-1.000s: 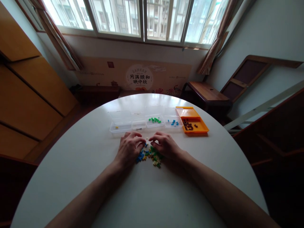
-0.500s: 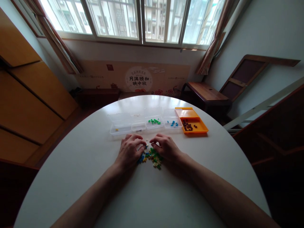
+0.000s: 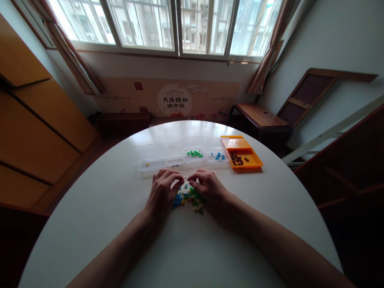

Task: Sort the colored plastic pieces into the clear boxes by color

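A loose pile of small toy bricks [image 3: 189,197], blue, green, yellow and tan, lies on the white table between my hands. My left hand [image 3: 164,187] rests at the pile's left side, its index finger and thumb brought together in a pinch. Opposite it, my right hand [image 3: 207,185] is curled over the green bricks, thumb and index finger also pinched. Any piece in either pinch is too small to make out. Between the fingertips of both hands, a few tiny pale and blue pieces sit at the far edge of the pile.
Beyond my hands stands a row of clear plastic boxes with open lids: one [image 3: 152,163] with a yellow piece, a narrower one [image 3: 174,161], one with green bricks [image 3: 195,153], one with blue bricks [image 3: 219,156]. An orange box [image 3: 254,159] at the right holds dark brown bricks.
My left hand's index finger and thumb have moved closer together and slightly up, nearer the right fingertips. A small blue piece now shows between the hands. The boxes stay in place.
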Action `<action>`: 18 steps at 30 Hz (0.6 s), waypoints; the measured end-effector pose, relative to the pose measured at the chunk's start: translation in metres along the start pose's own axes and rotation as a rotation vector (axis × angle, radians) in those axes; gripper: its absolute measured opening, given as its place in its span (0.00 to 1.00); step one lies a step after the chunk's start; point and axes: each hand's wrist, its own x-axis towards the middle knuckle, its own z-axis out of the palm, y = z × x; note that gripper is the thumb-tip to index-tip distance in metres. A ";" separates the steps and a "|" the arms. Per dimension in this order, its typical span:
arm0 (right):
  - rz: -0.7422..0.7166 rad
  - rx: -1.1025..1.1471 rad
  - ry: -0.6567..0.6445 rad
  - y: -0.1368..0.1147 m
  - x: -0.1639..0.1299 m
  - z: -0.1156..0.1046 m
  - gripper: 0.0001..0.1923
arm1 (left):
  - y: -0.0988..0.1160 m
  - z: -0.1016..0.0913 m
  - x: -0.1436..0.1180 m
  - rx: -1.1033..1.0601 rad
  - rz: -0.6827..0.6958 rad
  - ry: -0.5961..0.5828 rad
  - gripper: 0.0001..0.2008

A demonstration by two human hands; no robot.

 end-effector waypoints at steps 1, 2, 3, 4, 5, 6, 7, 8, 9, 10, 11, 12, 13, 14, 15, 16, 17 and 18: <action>0.005 0.068 -0.019 -0.001 0.001 0.000 0.09 | 0.001 0.000 0.000 0.004 0.047 0.046 0.04; 0.008 0.141 -0.042 -0.002 0.001 0.000 0.10 | 0.003 -0.001 -0.001 0.010 0.093 0.082 0.03; 0.012 0.213 -0.063 -0.002 0.002 0.000 0.10 | 0.004 -0.001 -0.001 0.016 0.135 0.113 0.03; 0.018 0.278 -0.081 -0.003 0.003 -0.001 0.11 | 0.005 -0.002 -0.001 0.018 0.171 0.139 0.02; 0.030 0.334 -0.092 -0.003 0.003 -0.001 0.12 | 0.006 -0.002 0.000 0.013 0.199 0.159 0.01; 0.045 0.380 -0.098 -0.004 0.003 -0.001 0.12 | 0.006 -0.002 0.000 0.002 0.219 0.173 0.01; 0.061 0.418 -0.103 -0.004 0.003 -0.001 0.13 | 0.006 -0.003 0.000 -0.019 0.234 0.182 0.01; 0.079 0.450 -0.110 -0.004 0.003 -0.002 0.13 | 0.006 -0.003 0.001 -0.049 0.246 0.185 0.02; 0.096 0.478 -0.113 -0.004 0.003 -0.001 0.13 | 0.006 -0.003 0.001 -0.084 0.251 0.185 0.02; 0.110 0.499 -0.113 -0.004 0.003 -0.001 0.13 | 0.006 -0.003 0.001 -0.118 0.252 0.180 0.02; 0.120 0.510 -0.112 -0.004 0.003 -0.001 0.13 | 0.006 -0.003 0.002 -0.147 0.252 0.175 0.02; 0.123 0.508 -0.112 -0.004 0.003 0.000 0.12 | 0.005 -0.003 0.002 -0.167 0.252 0.171 0.02; 0.118 0.489 -0.112 -0.005 0.003 0.000 0.12 | 0.005 -0.003 0.002 -0.176 0.254 0.168 0.02; 0.103 0.451 -0.108 -0.005 0.003 -0.001 0.11 | 0.005 -0.002 0.002 -0.176 0.258 0.165 0.02; 0.081 0.395 -0.096 -0.004 0.004 -0.002 0.11 | 0.004 -0.002 0.001 -0.173 0.262 0.165 0.02; 0.057 0.328 -0.072 -0.003 0.005 -0.004 0.10 | 0.004 -0.002 0.001 -0.169 0.266 0.166 0.02; 0.040 0.260 -0.030 -0.001 0.007 -0.008 0.10 | 0.004 -0.002 0.001 -0.166 0.267 0.168 0.03; 0.037 0.195 0.029 0.002 0.009 -0.012 0.10 | 0.004 -0.002 0.002 -0.165 0.263 0.173 0.03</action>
